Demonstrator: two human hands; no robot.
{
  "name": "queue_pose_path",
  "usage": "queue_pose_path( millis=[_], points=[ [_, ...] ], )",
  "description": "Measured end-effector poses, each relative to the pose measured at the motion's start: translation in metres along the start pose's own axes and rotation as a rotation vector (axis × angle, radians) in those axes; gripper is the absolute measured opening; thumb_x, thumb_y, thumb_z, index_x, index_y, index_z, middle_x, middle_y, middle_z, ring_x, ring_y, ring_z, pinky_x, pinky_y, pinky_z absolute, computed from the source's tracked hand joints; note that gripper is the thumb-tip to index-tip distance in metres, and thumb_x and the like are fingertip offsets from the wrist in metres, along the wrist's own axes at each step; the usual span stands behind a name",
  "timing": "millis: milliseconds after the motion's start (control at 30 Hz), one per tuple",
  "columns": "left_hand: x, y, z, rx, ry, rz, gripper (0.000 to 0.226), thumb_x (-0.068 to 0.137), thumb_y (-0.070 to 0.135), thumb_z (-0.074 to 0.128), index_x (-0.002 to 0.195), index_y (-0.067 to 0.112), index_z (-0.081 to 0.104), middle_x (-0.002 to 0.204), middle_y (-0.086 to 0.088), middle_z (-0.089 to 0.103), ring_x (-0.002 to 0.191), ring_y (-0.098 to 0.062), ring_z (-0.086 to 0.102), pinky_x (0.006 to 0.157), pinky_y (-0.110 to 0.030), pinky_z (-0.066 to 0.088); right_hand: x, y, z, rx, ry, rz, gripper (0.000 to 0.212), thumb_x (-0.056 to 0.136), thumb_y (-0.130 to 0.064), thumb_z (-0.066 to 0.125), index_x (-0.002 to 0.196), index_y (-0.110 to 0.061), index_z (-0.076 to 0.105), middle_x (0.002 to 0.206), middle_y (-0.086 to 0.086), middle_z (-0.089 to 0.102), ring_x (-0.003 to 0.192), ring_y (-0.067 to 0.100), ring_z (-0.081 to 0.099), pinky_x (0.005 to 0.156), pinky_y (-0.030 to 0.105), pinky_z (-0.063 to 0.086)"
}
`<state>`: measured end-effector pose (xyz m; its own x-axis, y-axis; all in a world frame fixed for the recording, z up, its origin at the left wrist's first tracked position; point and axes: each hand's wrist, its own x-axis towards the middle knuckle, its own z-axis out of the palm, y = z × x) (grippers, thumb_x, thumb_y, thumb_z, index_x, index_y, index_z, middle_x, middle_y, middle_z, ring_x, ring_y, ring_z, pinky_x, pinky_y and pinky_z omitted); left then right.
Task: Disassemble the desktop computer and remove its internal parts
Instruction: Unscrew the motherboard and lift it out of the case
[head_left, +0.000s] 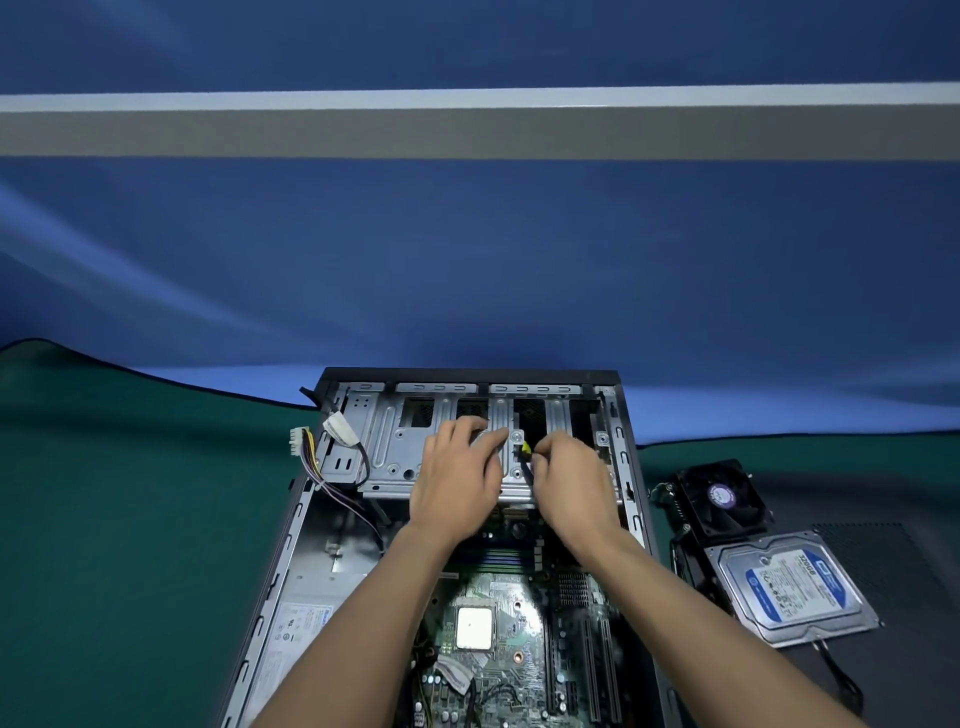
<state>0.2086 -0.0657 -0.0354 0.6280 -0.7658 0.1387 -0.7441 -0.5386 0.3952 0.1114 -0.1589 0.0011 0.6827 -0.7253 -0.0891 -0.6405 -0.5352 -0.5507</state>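
So, biggest thing first: the desktop case (291, 525) is laid flat on the green mat (130, 519) with its side off, motherboard (498, 639) exposed toward the near end and the power supply (296, 618) along the left wall. At the far end the metal drive cage (384, 441) is seen running crosswise, long axis left to right, and both hands are parked right on top of it. Off to the right, already out of the case, a fan (722, 499) and a hard drive (789, 587) can be seen on the mat. The left hand (457, 478) is spread with fingers fairly straight, pressed onto the cage's top plate. The right hand (571, 483) is curled, and a black cable with a yellow connector (525, 448) looks to be pinched at its fingertips, just left of them, though the grip itself is partly hidden. That cable lies between the two hands, nearer the right one, running toward the motherboard, so a pull by the right hand is probably what's called for while the cage is steadied. Both forearms are stretched straight out over the board.
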Motion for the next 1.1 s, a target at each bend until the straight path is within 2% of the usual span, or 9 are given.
queue_pose_path(
  millis=[133, 233, 367, 533, 667, 733, 833, 933, 1100],
  points=[
    [0.001, -0.002, -0.001, -0.029, -0.031, -0.015, 0.036, 0.094, 0.024, 0.042, 0.127, 0.029, 0.054, 0.125, 0.004, 0.046, 0.117, -0.017, 0.036, 0.098, -0.028, 0.029, 0.001, -0.005, 0.005, 0.092, -0.053, -0.069, 0.017, 0.098, -0.017, 0.045, 0.105, -0.013, 0.060, 0.100, 0.003, 0.064, 0.085, 0.018, 0.055, 0.069, 0.027, 0.039],
    [-0.001, 0.000, -0.002, -0.012, -0.044, -0.016, 0.035, 0.094, 0.026, 0.042, 0.127, 0.028, 0.053, 0.133, 0.001, 0.041, 0.121, -0.020, 0.036, 0.099, -0.033, 0.034, 0.001, 0.001, 0.001, 0.085, -0.069, -0.082, 0.026, 0.099, -0.022, 0.043, 0.115, -0.015, 0.062, 0.108, 0.003, 0.063, 0.101, 0.019, 0.054, 0.077, 0.027, 0.041],
    [-0.013, 0.007, -0.007, -0.046, 0.075, -0.023, 0.020, 0.093, 0.017, 0.048, 0.109, 0.012, 0.060, 0.124, -0.006, 0.048, 0.113, -0.022, 0.044, 0.092, -0.035, 0.039, -0.013, 0.006, -0.010, 0.058, -0.068, -0.095, 0.032, 0.099, -0.032, 0.043, 0.121, -0.017, 0.061, 0.115, 0.001, 0.054, 0.111, 0.018, 0.046, 0.089, 0.030, 0.038],
    [-0.052, 0.008, -0.012, -0.085, 0.205, -0.035, 0.008, 0.087, 0.008, 0.054, 0.085, 0.009, 0.062, 0.094, -0.002, 0.054, 0.087, -0.018, 0.049, 0.076, -0.031, 0.041, -0.046, 0.021, -0.026, 0.044, 0.002, -0.166, 0.018, 0.097, -0.028, 0.045, 0.107, -0.021, 0.060, 0.100, -0.010, 0.049, 0.095, 0.004, 0.044, 0.079, 0.020, 0.035],
    [-0.073, 0.009, -0.018, -0.011, 0.217, 0.067, 0.017, 0.083, 0.015, 0.046, 0.077, 0.008, 0.060, 0.085, -0.003, 0.053, 0.078, -0.018, 0.048, 0.069, -0.031, 0.041, -0.064, 0.028, -0.020, -0.060, -0.160, -0.173, 0.015, 0.095, -0.026, 0.044, 0.092, -0.021, 0.058, 0.090, -0.006, 0.062, 0.080, 0.012, 0.058, 0.072, 0.029, 0.049],
    [-0.080, 0.008, -0.015, -0.014, 0.132, 0.074, 0.016, 0.085, 0.015, 0.047, 0.079, 0.009, 0.061, 0.085, 0.000, 0.052, 0.077, -0.017, 0.047, 0.068, -0.030, 0.042, -0.069, 0.030, -0.011, -0.201, -0.274, -0.131, 0.020, 0.094, -0.030, 0.045, 0.092, -0.016, 0.060, 0.091, 0.001, 0.065, 0.081, 0.020, 0.062, 0.067, 0.029, 0.047],
    [-0.090, -0.001, -0.002, -0.035, -0.091, -0.138, 0.014, 0.092, 0.017, 0.048, 0.094, 0.015, 0.062, 0.095, 0.007, 0.044, 0.093, -0.013, 0.046, 0.084, -0.026, 0.038, -0.072, 0.031, 0.009, -0.373, -0.370, -0.073, 0.024, 0.094, -0.031, 0.046, 0.090, -0.013, 0.061, 0.094, 0.005, 0.067, 0.087, 0.026, 0.063, 0.063, 0.028, 0.038],
    [-0.099, -0.012, 0.006, 0.078, -0.297, -0.333, 0.021, 0.093, 0.023, 0.045, 0.102, 0.013, 0.061, 0.113, -0.002, 0.049, 0.110, -0.020, 0.046, 0.094, -0.031, 0.038, -0.073, 0.034, 0.026, -0.445, -0.412, -0.013, 0.027, 0.095, -0.034, 0.047, 0.096, -0.013, 0.063, 0.098, 0.004, 0.068, 0.090, 0.024, 0.064, 0.066, 0.027, 0.038],
    [-0.105, -0.014, 0.007, 0.360, -0.544, -0.223, 0.024, 0.091, 0.020, 0.044, 0.097, 0.008, 0.064, 0.109, -0.013, 0.064, 0.105, -0.028, 0.055, 0.090, -0.036, 0.042, -0.074, 0.050, 0.038, -0.456, -0.585, 0.119, 0.028, 0.095, -0.040, 0.049, 0.093, -0.014, 0.060, 0.103, 0.002, 0.067, 0.088, 0.019, 0.061, 0.068, 0.024, 0.038]
  ],
)
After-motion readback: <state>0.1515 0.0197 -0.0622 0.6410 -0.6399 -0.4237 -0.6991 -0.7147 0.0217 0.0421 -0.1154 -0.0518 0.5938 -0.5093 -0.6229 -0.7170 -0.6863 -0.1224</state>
